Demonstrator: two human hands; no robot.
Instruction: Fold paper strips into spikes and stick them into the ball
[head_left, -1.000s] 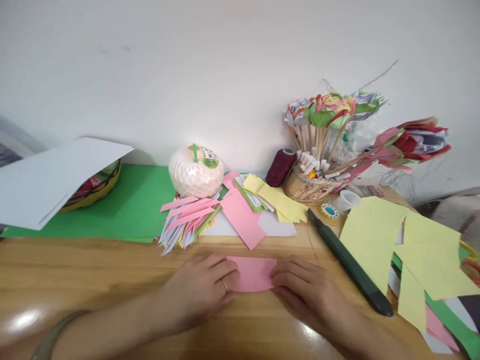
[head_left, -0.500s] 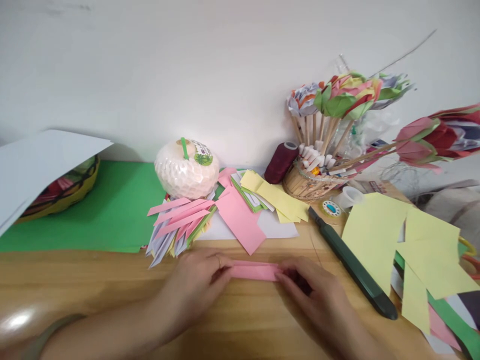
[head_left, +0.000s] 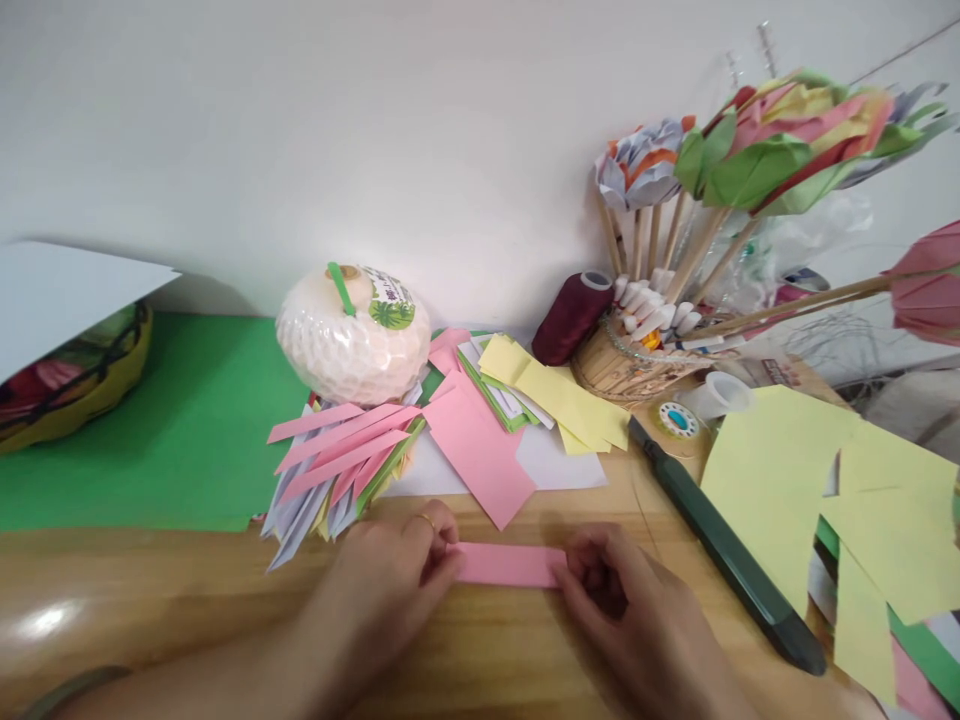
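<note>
A narrow folded strip of pink paper (head_left: 511, 565) lies level just above or on the wooden table, stretched between my two hands. My left hand (head_left: 401, 560), with a ring on one finger, pinches its left end. At the other end my right hand (head_left: 619, 580) pinches between thumb and curled fingers. Behind the strip are a loose pink paper sheet (head_left: 480, 450) and a heap of folded paper strips (head_left: 341, 460) in pink, pale violet, yellow and green.
A wrapped coconut (head_left: 352, 340) stands behind the heap on green paper (head_left: 202, 420). To the right are a dark green pen-shaped tool (head_left: 731, 550), yellow paper (head_left: 772, 480), a maroon thread spool (head_left: 571, 318) and a wooden pot (head_left: 622, 360) with paper flowers (head_left: 787, 150). A basket (head_left: 112, 390) sits left.
The wider pink paper has been folded lengthwise into a narrow strip, and my fingers have shifted to pinch its ends. The head view has moved closer to the table.
</note>
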